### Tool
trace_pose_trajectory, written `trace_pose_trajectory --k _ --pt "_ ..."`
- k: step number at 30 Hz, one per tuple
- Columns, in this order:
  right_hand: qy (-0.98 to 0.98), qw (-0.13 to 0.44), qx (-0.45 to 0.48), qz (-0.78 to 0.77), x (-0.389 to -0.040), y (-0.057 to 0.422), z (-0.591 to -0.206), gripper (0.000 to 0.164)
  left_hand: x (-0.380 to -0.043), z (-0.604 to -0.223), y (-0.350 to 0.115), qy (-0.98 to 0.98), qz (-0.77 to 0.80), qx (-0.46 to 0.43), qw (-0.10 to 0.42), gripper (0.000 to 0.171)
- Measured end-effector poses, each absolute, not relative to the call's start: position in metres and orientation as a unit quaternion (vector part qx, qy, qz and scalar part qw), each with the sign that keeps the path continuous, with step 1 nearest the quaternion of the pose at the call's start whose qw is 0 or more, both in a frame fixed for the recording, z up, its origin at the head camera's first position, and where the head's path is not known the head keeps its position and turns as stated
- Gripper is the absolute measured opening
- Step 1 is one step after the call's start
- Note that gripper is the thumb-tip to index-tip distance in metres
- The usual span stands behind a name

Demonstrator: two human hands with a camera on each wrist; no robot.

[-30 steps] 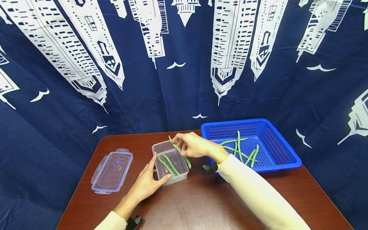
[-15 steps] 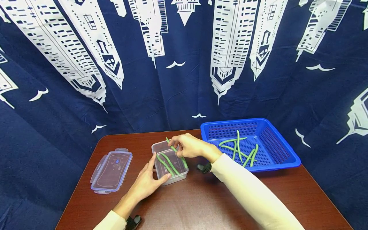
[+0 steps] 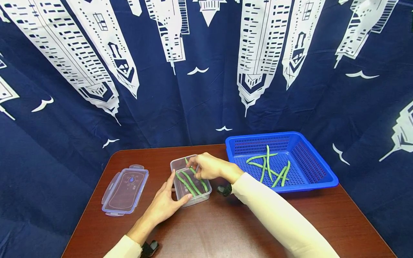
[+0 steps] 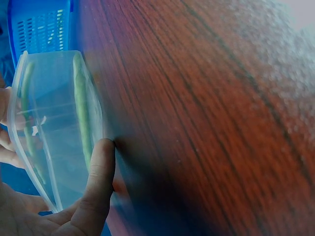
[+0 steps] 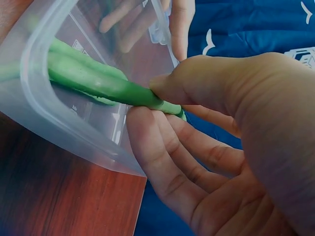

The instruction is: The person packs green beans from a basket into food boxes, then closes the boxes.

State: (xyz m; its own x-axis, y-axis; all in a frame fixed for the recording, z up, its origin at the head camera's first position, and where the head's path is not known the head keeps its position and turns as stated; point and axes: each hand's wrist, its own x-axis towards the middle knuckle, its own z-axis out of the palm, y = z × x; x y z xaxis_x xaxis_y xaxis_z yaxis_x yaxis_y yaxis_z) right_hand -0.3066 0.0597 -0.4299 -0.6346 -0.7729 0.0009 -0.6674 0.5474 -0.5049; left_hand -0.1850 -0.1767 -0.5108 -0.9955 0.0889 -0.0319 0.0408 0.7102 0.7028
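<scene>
A clear plastic food container stands on the table with two green beans lying inside it. My right hand reaches over its far right side and pinches a third green bean between thumb and fingers; the bean's far end rises by the rim and its near end lies low inside. My left hand holds the container at its near left corner, thumb against the near wall and fingers along the left wall.
To the right stands a blue perforated basket with several green beans in it. A clear lid with blue edging lies left of the container. A dark blue patterned cloth hangs behind the brown table.
My right hand has moved slightly left and down, bringing the pinched green bean from over the container's right rim to inside it. The left hand has stayed at the container.
</scene>
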Motion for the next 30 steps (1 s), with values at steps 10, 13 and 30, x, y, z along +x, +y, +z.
trace_pose_trajectory --k 10,13,30 --pt "0.877 0.108 -0.403 -0.236 -0.308 0.059 -0.432 0.042 -0.185 -0.508 -0.176 0.923 0.381 0.035 0.038 0.123" --pt "0.877 0.112 -0.403 -0.238 -0.308 0.060 -0.431 0.043 -0.186 -0.507 -0.176 0.924 0.380 0.036 0.039 0.123" --pt "0.874 0.066 -0.422 -0.231 -0.303 0.077 -0.412 0.035 -0.186 -0.509 -0.177 0.924 0.379 0.033 0.037 0.124"
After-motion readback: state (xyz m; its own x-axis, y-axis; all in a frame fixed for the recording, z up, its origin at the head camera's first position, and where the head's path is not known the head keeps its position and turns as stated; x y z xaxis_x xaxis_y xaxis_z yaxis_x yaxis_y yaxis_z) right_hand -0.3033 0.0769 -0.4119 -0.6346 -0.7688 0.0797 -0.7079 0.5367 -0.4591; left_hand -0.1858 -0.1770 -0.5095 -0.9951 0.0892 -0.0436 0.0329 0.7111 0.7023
